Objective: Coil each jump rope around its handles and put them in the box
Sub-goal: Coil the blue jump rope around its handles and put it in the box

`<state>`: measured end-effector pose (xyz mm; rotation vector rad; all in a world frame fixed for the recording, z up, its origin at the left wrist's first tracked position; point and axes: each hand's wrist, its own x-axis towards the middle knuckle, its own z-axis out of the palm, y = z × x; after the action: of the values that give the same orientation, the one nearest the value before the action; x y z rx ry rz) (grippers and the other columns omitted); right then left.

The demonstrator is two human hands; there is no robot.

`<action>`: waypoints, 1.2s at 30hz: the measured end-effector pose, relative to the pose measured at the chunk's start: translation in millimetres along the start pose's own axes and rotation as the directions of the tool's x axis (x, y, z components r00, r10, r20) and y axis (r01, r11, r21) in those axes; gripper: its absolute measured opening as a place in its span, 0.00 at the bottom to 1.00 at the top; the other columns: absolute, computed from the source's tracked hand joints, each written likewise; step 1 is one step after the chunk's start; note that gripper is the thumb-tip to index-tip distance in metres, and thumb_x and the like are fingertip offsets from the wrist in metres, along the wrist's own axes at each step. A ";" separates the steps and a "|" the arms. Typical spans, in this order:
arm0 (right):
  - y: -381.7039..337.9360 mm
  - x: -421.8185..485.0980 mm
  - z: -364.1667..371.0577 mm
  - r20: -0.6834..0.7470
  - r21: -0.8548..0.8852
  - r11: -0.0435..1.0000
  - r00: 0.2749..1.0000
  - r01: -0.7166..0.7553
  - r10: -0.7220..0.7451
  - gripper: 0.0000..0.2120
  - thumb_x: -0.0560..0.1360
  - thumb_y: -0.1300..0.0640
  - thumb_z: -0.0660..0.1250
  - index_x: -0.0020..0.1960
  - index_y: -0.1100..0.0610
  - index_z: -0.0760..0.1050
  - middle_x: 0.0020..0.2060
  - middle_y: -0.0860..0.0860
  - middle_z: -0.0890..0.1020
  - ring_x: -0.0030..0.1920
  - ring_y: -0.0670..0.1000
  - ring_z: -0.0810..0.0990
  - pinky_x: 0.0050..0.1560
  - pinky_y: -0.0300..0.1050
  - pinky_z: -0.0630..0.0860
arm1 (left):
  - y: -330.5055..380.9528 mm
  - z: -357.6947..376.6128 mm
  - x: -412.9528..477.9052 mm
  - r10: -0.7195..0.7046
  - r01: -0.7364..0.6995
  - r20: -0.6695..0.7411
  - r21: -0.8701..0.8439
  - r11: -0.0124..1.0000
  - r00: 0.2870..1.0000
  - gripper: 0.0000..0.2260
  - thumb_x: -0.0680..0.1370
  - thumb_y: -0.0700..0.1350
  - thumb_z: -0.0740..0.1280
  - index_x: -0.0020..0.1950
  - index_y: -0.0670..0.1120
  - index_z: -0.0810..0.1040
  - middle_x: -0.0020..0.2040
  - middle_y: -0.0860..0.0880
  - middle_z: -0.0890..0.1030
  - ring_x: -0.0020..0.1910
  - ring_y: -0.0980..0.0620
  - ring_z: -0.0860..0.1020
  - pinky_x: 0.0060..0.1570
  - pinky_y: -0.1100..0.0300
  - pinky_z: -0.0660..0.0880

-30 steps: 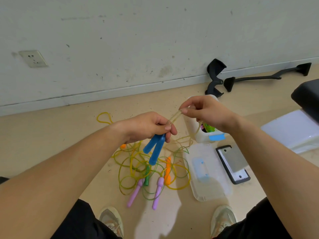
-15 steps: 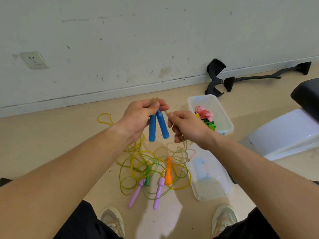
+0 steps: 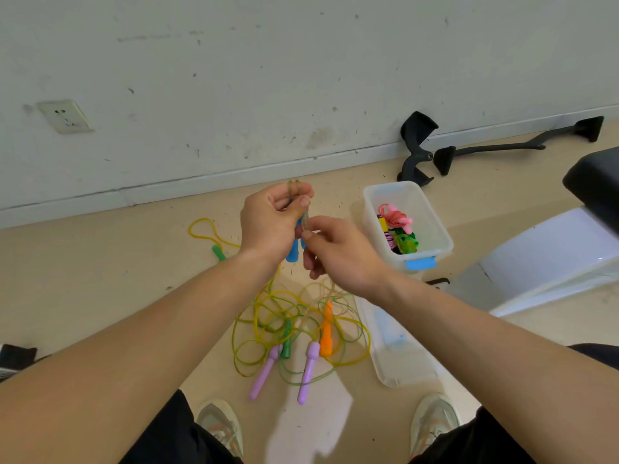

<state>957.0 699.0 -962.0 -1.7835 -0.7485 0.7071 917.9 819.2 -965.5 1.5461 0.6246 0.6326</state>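
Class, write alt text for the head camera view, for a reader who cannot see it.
The left hand holds a pair of blue handles while the right hand pinches their clear cord. Below, more jump ropes lie tangled on the floor beside an open plastic box holding coiled ropes.

Translucent plastic box (image 3: 432,229), glossy plastic blue handles (image 3: 294,252), smooth translucent cord (image 3: 294,189), scuffed matt wall (image 3: 301,78).

Bright, even light fills the scene, with a mild sheen on the white panel (image 3: 542,259) at right. Soft-edged shadows lie on the floor (image 3: 100,279) near the shoes (image 3: 221,426). The skirting board (image 3: 201,184) bows with wide-angle distortion. The clear rope (image 3: 294,188) looks slightly smeared; the wall (image 3: 268,78) marks stay sharp.
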 end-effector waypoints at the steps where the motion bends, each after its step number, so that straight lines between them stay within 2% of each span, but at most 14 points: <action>1: 3.5 -0.4 4.3 -0.007 -0.072 0.997 0.999 0.033 -0.034 0.10 0.83 0.58 0.57 0.48 0.58 0.75 0.29 0.49 0.79 0.29 0.50 0.78 0.37 0.52 0.77 | -1.6 2.2 -1.2 -0.024 0.024 -0.010 -0.023 0.999 1.000 0.08 0.79 0.36 0.68 0.55 0.42 0.83 0.50 0.51 0.86 0.44 0.62 0.82 0.40 0.69 0.77; 5: 10.0 -0.5 10.2 -0.077 -0.335 0.936 0.987 0.110 -0.143 0.08 0.83 0.56 0.56 0.45 0.48 0.68 0.35 0.51 0.82 0.32 0.50 0.78 0.37 0.50 0.75 | -8.2 8.2 -5.7 -0.130 0.132 0.030 -0.096 0.987 0.991 0.08 0.82 0.39 0.64 0.56 0.48 0.82 0.55 0.52 0.84 0.53 0.60 0.81 0.52 0.62 0.79; 10: 17.0 1.3 13.2 -0.036 -0.471 0.875 0.989 0.110 -0.144 0.05 0.82 0.55 0.57 0.52 0.53 0.71 0.41 0.54 0.83 0.41 0.57 0.80 0.39 0.51 0.74 | -7.3 4.2 -3.4 -0.175 0.174 0.138 0.018 0.985 0.975 0.13 0.83 0.36 0.60 0.65 0.45 0.78 0.64 0.51 0.80 0.60 0.57 0.77 0.41 0.75 0.73; 13: 19.6 1.8 15.8 -0.053 -0.492 0.864 0.987 0.107 -0.153 0.03 0.81 0.55 0.58 0.50 0.51 0.70 0.41 0.54 0.83 0.42 0.57 0.80 0.38 0.49 0.71 | -5.9 1.4 0.3 -0.188 0.174 0.170 0.096 0.980 0.967 0.16 0.82 0.33 0.59 0.67 0.45 0.77 0.65 0.51 0.79 0.60 0.59 0.77 0.40 0.74 0.73; 16: 18.3 -1.3 21.0 -0.060 -0.485 0.867 0.984 0.118 -0.167 0.02 0.79 0.57 0.59 0.49 0.51 0.67 0.37 0.51 0.80 0.37 0.56 0.76 0.35 0.48 0.67 | -5.9 1.2 1.2 -0.168 0.159 0.123 0.076 0.984 0.978 0.16 0.81 0.33 0.61 0.65 0.44 0.78 0.62 0.51 0.81 0.55 0.58 0.77 0.37 0.75 0.73; 19: 21.9 -9.8 31.5 -0.041 -0.508 0.846 0.977 0.162 -0.212 0.06 0.77 0.58 0.60 0.53 0.55 0.67 0.38 0.54 0.79 0.37 0.57 0.76 0.36 0.53 0.73 | -8.6 2.0 2.3 -0.186 0.184 0.067 0.042 0.982 0.980 0.15 0.81 0.33 0.63 0.62 0.46 0.80 0.59 0.53 0.82 0.55 0.57 0.79 0.48 0.67 0.76; 21: 22.7 -14.5 37.2 0.002 -0.565 0.808 0.980 0.164 -0.198 0.17 0.77 0.58 0.60 0.65 0.58 0.65 0.46 0.55 0.80 0.42 0.57 0.79 0.40 0.54 0.77 | -10.3 1.9 4.5 -0.218 0.216 0.061 0.038 0.976 0.974 0.13 0.80 0.34 0.63 0.59 0.47 0.81 0.57 0.53 0.83 0.54 0.56 0.80 0.55 0.59 0.77; 23: 24.6 -17.3 41.9 0.032 -0.654 0.744 0.987 0.141 -0.159 0.31 0.78 0.56 0.60 0.76 0.62 0.53 0.51 0.55 0.77 0.45 0.56 0.79 0.37 0.49 0.73 | -10.7 1.8 5.2 -0.247 0.246 0.085 0.023 0.969 0.965 0.09 0.79 0.37 0.68 0.55 0.50 0.81 0.56 0.52 0.83 0.52 0.56 0.81 0.56 0.58 0.78; 25: 23.7 -19.9 46.0 0.019 -0.753 0.649 0.990 0.107 -0.141 0.36 0.79 0.56 0.60 0.79 0.64 0.45 0.49 0.54 0.74 0.40 0.54 0.75 0.32 0.46 0.66 | -10.3 1.6 3.9 -0.239 0.238 0.138 0.024 0.971 0.961 0.10 0.76 0.38 0.72 0.54 0.50 0.80 0.57 0.51 0.83 0.52 0.57 0.81 0.52 0.64 0.78; 27: 23.3 -22.2 46.0 -0.002 -0.858 0.504 0.981 0.097 -0.192 0.35 0.79 0.55 0.58 0.79 0.65 0.45 0.46 0.53 0.75 0.36 0.53 0.71 0.29 0.44 0.62 | -11.2 0.2 3.2 -0.215 0.203 0.175 0.083 0.976 0.961 0.14 0.75 0.32 0.71 0.56 0.48 0.80 0.58 0.51 0.82 0.54 0.58 0.80 0.50 0.70 0.78; 29: 19.3 -21.4 39.8 0.017 -0.918 0.375 0.960 0.126 -0.280 0.29 0.80 0.53 0.57 0.77 0.63 0.56 0.43 0.52 0.77 0.35 0.57 0.75 0.28 0.44 0.58 | -9.9 -3.0 4.9 -0.210 0.193 0.176 0.113 0.975 0.962 0.15 0.76 0.30 0.69 0.57 0.47 0.79 0.58 0.49 0.82 0.53 0.57 0.80 0.52 0.67 0.78; 31: 9.8 -14.6 26.4 -0.033 -0.899 0.426 0.954 0.102 -0.298 0.15 0.80 0.52 0.56 0.64 0.56 0.70 0.44 0.52 0.80 0.41 0.60 0.80 0.31 0.46 0.61 | -6.1 -7.5 8.7 -0.212 0.199 0.200 0.086 0.976 0.956 0.13 0.77 0.31 0.68 0.56 0.46 0.79 0.58 0.48 0.83 0.53 0.55 0.81 0.48 0.65 0.80; 33: 6.2 -4.4 9.8 -0.203 -0.811 0.585 0.944 -0.014 -0.259 0.09 0.80 0.52 0.56 0.51 0.54 0.73 0.45 0.52 0.81 0.44 0.60 0.80 0.35 0.48 0.67 | 0.8 -13.0 12.8 -0.219 0.205 0.270 0.078 0.976 0.938 0.13 0.78 0.31 0.67 0.58 0.46 0.79 0.58 0.49 0.83 0.51 0.54 0.82 0.43 0.66 0.79; 36: 14.7 12.7 -19.5 -0.395 -0.427 0.895 0.917 -0.132 -0.053 0.08 0.79 0.57 0.58 0.53 0.56 0.74 0.49 0.52 0.81 0.49 0.56 0.78 0.49 0.51 0.75 | 12.6 -22.1 15.7 -0.242 0.216 0.477 0.109 0.970 0.845 0.15 0.78 0.31 0.66 0.60 0.47 0.80 0.58 0.51 0.84 0.54 0.54 0.83 0.51 0.60 0.78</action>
<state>982.2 693.3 -971.6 -2.2767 -0.6238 0.1769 913.4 845.0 -951.2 1.5689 0.4282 0.0299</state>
